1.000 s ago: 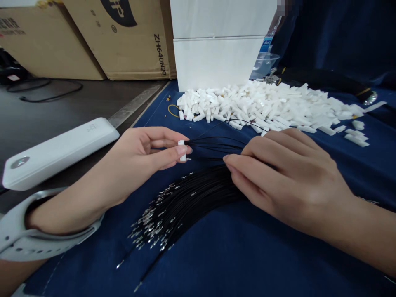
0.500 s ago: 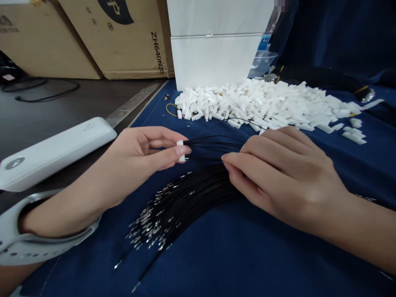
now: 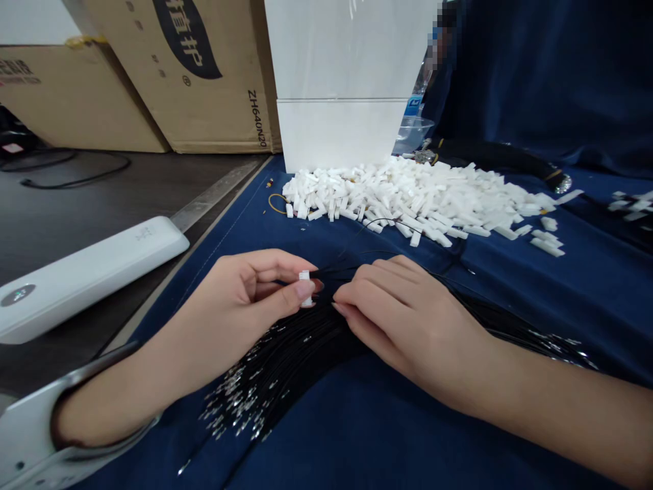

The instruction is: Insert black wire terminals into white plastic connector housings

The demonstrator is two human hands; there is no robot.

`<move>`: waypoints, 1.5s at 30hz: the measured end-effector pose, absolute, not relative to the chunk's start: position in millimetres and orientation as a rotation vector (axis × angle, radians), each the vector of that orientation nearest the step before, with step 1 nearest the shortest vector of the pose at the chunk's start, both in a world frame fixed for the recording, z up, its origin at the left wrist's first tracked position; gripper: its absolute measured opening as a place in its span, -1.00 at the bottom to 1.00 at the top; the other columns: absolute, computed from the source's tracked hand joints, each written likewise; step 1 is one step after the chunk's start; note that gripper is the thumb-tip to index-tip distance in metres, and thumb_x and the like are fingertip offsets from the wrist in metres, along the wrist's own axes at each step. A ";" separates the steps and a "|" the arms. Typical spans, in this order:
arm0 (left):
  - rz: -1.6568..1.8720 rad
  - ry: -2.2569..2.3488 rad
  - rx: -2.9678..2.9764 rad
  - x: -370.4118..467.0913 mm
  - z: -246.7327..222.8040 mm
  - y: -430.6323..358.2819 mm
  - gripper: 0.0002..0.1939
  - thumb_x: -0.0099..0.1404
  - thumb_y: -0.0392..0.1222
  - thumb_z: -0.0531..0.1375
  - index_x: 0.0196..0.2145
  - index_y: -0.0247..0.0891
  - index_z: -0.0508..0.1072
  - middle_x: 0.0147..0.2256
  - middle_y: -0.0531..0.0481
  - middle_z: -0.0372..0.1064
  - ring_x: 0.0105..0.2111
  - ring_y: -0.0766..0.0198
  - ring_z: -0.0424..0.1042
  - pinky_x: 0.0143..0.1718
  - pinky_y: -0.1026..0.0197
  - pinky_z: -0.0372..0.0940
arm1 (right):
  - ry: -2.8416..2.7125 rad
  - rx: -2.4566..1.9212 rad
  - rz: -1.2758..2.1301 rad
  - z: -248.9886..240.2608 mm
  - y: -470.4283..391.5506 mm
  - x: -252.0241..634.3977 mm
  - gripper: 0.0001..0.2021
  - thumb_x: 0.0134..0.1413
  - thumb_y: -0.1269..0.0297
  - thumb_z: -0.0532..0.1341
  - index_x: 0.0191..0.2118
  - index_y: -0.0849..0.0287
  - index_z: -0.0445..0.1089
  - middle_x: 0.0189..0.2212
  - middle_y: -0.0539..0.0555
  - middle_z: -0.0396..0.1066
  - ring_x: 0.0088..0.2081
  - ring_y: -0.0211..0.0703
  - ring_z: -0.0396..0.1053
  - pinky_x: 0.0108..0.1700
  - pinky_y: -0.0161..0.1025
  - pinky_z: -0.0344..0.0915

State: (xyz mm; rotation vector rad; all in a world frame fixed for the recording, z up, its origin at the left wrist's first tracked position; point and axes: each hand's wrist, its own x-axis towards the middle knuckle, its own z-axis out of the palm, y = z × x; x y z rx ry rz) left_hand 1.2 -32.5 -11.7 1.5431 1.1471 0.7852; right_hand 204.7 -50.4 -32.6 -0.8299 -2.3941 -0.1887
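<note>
In the head view, the only one supplied, a white connector [image 3: 305, 286] is found pinched between thumb and fingers of the left hand [image 3: 260, 292], clear of the blue cloth [image 3: 433, 435]; this grip is narrow and the connector is held roughly upright. The right hand [image 3: 408, 327] is noted just beside it, its grip drawn to a fingertip pinch. A black wire is judged to be held there, though its outline cannot be made out against the dark wire bundle [image 3: 326, 340] behind. The principal change over the last second is in spacing: the fingertips of the right hand were formerly well apart from the connector and are now brought near it. A bright metal tip, formerly seen at the lower end of the connector, can no longer be distinguished. By this, the wire is judged to be at the stage of being pushed into the connector; full seating cannot be confirmed. Several thin wires [image 3: 337, 272] are seen running from the connector toward the right hand, so the piece is assessed as partly filled. The camera's aim has also shifted, the whole background being displaced downward. The pile of white connectors [image 3: 408, 197] is observed beyond the hands, with no disturbance noted.
</note>
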 end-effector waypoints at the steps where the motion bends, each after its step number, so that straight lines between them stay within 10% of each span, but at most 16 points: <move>1: 0.784 1.154 1.524 1.7 -11.5 -33.0 -0.93 0.22 -0.17 0.31 -0.31 -0.16 0.55 -0.38 0.12 0.56 -0.39 0.43 0.47 -0.36 0.49 0.33 | -2.394 -0.829 -0.173 -32.5 -50.3 204.3 -0.81 0.24 0.54 0.08 -0.35 0.31 0.40 -0.46 0.05 0.33 -0.42 -0.19 0.24 -0.34 -0.21 0.10; 45: 0.761 1.276 1.331 0.9 3.2 -25.0 -0.95 0.16 -0.20 0.34 -0.42 -0.15 0.52 -0.47 0.14 0.45 -0.42 0.44 0.42 -0.41 0.59 0.33 | -2.168 -1.000 -0.187 -30.5 -52.6 215.8 -0.84 0.28 0.44 0.13 -0.31 0.29 0.44 -0.44 0.03 0.33 -0.46 -0.34 0.31 -0.43 -0.35 0.21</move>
